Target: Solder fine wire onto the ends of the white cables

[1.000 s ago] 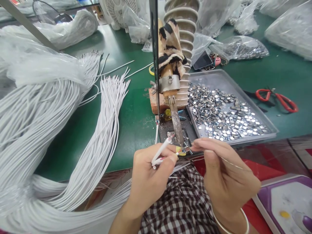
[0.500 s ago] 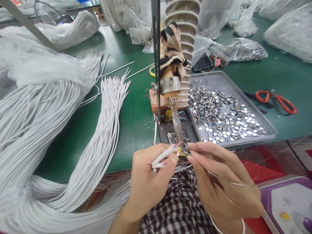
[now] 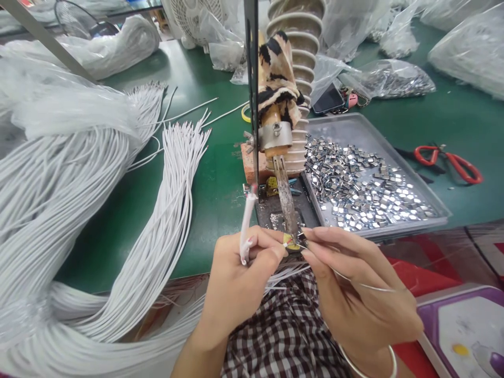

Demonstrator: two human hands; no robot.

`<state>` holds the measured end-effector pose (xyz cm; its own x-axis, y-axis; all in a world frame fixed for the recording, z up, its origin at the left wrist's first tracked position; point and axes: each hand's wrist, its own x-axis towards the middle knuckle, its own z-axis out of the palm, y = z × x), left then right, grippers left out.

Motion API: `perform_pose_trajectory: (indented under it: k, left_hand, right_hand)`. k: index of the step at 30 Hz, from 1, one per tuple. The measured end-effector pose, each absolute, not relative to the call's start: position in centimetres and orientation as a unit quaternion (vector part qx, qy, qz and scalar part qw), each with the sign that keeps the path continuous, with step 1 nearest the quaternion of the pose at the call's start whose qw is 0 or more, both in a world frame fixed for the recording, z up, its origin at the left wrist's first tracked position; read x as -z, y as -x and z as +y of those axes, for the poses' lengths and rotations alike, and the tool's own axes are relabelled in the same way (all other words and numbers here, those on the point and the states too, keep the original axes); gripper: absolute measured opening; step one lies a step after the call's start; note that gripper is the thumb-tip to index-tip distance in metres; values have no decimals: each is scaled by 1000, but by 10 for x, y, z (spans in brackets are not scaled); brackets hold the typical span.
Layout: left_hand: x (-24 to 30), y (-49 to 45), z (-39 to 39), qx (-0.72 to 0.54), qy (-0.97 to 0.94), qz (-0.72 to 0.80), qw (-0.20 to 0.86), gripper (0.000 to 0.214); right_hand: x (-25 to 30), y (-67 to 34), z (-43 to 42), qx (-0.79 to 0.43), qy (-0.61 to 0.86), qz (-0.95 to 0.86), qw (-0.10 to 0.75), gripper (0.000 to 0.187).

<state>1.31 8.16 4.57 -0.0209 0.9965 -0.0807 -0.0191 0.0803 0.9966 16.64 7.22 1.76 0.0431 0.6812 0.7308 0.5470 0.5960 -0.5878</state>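
Observation:
My left hand (image 3: 244, 283) is closed round several white cables (image 3: 247, 226), whose stripped reddish ends stick up above the fist. Between its thumb and forefinger one cable end points right, under the tip of a soldering iron (image 3: 286, 202). My right hand (image 3: 362, 289) pinches a small metal connector (image 3: 302, 238) close to that tip. A thin solder wire (image 3: 378, 289) runs across the same hand's fingers towards the joint. The iron is clamped tip-down, its handle wrapped in patterned cloth (image 3: 279, 79). Exact contact at the tip is too small to make out.
A clear tray (image 3: 417, 231) of loose metal connectors stands right of the iron. Red-handled pliers (image 3: 464, 167) lie beyond it. Bundles of white cables (image 3: 173, 194) cover the left side. Behind the iron rise a ribbed hose (image 3: 295, 31) and a black upright bar (image 3: 252, 94).
The loose cable ends in my left hand have swung from pointing right to standing upright. My right hand has hardly moved and keeps the connector near the iron tip.

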Motion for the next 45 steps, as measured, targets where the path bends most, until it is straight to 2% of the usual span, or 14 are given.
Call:
perform_pose_trajectory:
  k: [12, 22, 28, 31, 34, 37, 39, 41, 43, 45]
  left_hand:
    - [-44, -12, 83, -491, -435, 509, 556, 19]
    - [-49, -11, 79, -477, -518, 501, 504, 22]
    - [-44, -9, 75, -455, -528, 497, 516, 26]
    - [-40, -10, 75, -448, -525, 504, 519, 26]
    - [-38, -11, 72, -440, -537, 508, 509, 24]
    - [-34, -10, 68, -414, -574, 495, 505, 22]
    - [-31, -8, 64, -404, -598, 479, 500, 24]
    - [-26, -4, 59, -421, -604, 470, 487, 29]
    - [-21, -3, 55, -441, -591, 467, 488, 32]
    - [-18, -4, 53, -421, -585, 464, 515, 33]
  right_hand:
    - [-15, -169, 73, -85, 436, -689, 572, 35]
    - [-14, -170, 69, -106, 423, -672, 599, 38]
    - [-9, -173, 66, -125, 423, -664, 603, 38]
    - [-9, -174, 68, -153, 423, -651, 611, 37]
    - [-14, -173, 69, -196, 466, -642, 577, 36]
    - [-20, -173, 71, -264, 478, -641, 540, 27]
    - [-20, -176, 71, -290, 468, -623, 555, 21]
    - [-18, -183, 71, -271, 491, -578, 593, 19]
    - [-17, -189, 70, -189, 533, -531, 631, 20]
    - [-20, -191, 67, -116, 538, -553, 625, 27]
